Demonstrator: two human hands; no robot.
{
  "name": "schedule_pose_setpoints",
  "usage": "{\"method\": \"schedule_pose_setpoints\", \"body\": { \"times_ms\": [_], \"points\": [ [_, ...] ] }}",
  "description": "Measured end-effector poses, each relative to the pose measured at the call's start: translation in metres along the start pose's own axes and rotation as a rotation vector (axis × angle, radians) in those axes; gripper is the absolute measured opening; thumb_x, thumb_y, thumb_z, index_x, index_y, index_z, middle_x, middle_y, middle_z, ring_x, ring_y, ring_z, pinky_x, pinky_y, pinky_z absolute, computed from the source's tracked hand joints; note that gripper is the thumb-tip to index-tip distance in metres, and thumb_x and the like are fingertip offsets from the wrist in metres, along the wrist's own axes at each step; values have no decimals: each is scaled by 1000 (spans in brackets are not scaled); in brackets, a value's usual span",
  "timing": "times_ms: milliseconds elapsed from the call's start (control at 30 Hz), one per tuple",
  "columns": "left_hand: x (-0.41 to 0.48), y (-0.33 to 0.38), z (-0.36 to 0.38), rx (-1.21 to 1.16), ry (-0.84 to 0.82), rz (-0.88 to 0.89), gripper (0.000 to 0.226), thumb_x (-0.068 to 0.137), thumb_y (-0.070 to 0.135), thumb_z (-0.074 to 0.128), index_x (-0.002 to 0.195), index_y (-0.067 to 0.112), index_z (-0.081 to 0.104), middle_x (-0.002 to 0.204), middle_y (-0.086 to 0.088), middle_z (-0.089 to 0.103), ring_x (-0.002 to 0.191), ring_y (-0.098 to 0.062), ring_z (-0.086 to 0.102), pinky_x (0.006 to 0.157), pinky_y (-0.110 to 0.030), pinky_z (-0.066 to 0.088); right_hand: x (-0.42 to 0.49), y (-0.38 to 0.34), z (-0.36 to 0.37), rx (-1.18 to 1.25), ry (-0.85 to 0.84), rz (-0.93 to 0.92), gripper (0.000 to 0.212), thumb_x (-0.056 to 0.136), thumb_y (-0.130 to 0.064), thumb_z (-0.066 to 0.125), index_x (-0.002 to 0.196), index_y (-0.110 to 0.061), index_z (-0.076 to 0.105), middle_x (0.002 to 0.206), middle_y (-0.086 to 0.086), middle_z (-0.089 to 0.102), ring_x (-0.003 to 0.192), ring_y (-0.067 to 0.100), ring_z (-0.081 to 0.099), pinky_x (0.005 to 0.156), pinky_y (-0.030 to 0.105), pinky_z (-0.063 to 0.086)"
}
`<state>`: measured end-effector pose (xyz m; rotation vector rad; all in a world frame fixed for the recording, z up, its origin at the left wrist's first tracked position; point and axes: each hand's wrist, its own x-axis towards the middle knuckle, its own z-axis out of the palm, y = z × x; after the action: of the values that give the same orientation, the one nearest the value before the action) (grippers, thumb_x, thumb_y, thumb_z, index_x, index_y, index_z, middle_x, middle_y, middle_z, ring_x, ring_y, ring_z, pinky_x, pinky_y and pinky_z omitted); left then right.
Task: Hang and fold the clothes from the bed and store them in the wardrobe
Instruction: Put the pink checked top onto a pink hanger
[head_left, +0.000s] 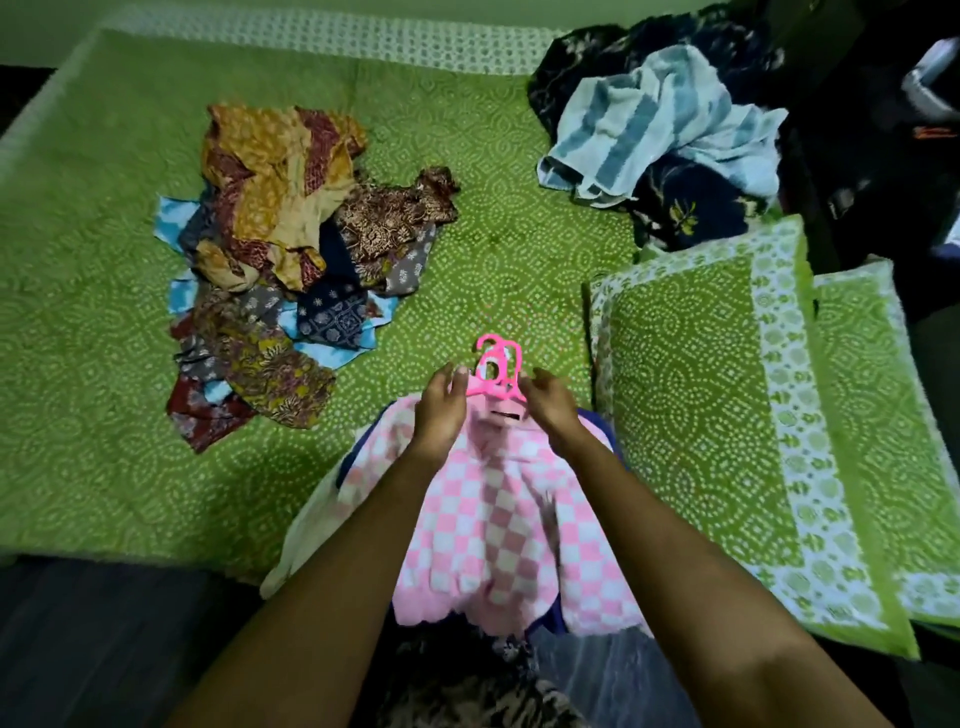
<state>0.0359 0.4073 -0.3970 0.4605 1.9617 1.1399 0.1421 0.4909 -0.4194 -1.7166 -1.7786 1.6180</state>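
Head view, my left hand (441, 402) and right hand (551, 405) each curled round an end of the pink hangers (497, 364), pink checked garment (498, 525) beneath them on the green bedspread (104, 270) near its front edge, heap of printed clothes (275, 249) left, striped towel (660, 119) far right

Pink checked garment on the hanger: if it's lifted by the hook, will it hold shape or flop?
Likely floppy: the pink checked garment lies in soft folds over the bed edge. Probably light, since it is only cloth. The pink hanger looks like rigid plastic, so it should carry the shoulders.
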Motion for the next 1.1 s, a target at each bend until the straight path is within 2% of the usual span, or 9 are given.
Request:
{"method": "schedule_pose_setpoints", "body": {
  "times_ms": [200, 367, 433, 500, 600, 700, 767, 967, 1100],
  "points": [
    [-2, 10, 5, -246, -11, -169, 51, 102, 37, 27, 144, 9, 33, 150, -8, 33, 136, -22, 33, 103, -28, 26, 9, -6, 7, 352, -174, 189, 27, 101, -38, 34, 106, -23, 56, 106, 3, 54, 94, 13, 48, 84, 29, 35],
    [-10, 35, -1, -387, -28, -191, 57, 101, 43, 20, 148, 9, 22, 154, -11, 22, 141, -22, 25, 110, -33, 20, 8, -26, -1, 366, -197, 178, 51, 104, -34, 24, 130, 2, 48, 140, 23, 44, 129, 38, 42, 106, 44, 33],
    [-15, 42, -6, -423, -17, -181, 58, 101, 44, 21, 147, 9, 22, 154, -12, 22, 141, -23, 25, 110, -33, 22, 9, -32, 0, 370, -213, 140, 48, 104, -33, 25, 128, 0, 49, 132, 28, 50, 114, 36, 53, 90, 40, 45],
    [-19, 49, -15, -405, 5, -145, 57, 101, 44, 21, 147, 10, 24, 154, -12, 24, 141, -24, 26, 110, -34, 22, 4, -44, 4, 357, -218, 116, 44, 102, -40, 27, 120, -10, 55, 98, 20, 57, 82, 22, 48, 62, 27, 35],
    [-27, 59, -41, -413, 72, -79, 56, 101, 43, 21, 147, 11, 26, 153, -10, 27, 140, -24, 28, 112, -36, 21, 3, -63, 18, 302, -225, 76, 47, 100, -49, 28, 107, -13, 57, 89, 10, 40, 73, 15, 38, 57, 26, 26],
    [-35, 68, -77, -414, 141, -24, 57, 100, 45, 21, 146, 12, 28, 151, -10, 30, 139, -24, 30, 113, -38, 20, -10, -100, 38, 304, -256, -11, 58, 101, -45, 28, 136, -1, 42, 128, 18, 52, 110, 28, 53, 88, 35, 43],
    [-42, 71, -110, -442, 212, 3, 58, 100, 47, 21, 144, 12, 32, 150, -11, 34, 137, -25, 32, 112, -38, 22, -25, -127, 60, 320, -319, -49, 59, 101, -45, 26, 142, -4, 36, 147, 21, 35, 133, 37, 38, 108, 45, 32],
    [-79, 66, -236, -593, 435, 153, 52, 101, 40, 23, 142, 10, 36, 137, -5, 46, 127, -19, 43, 101, -29, 30, -95, -206, 159, 282, -536, -187, 65, 97, -54, 30, 147, -12, 30, 149, 7, 36, 133, 31, 39, 103, 43, 37],
    [-123, 49, -347, -605, 631, 254, 51, 101, 39, 26, 141, 9, 39, 140, -12, 46, 132, -23, 40, 101, -27, 28, -176, -260, 247, 205, -629, -327, 64, 98, -53, 28, 133, -1, 46, 136, 21, 50, 115, 35, 53, 89, 35, 40]
  ]
}}
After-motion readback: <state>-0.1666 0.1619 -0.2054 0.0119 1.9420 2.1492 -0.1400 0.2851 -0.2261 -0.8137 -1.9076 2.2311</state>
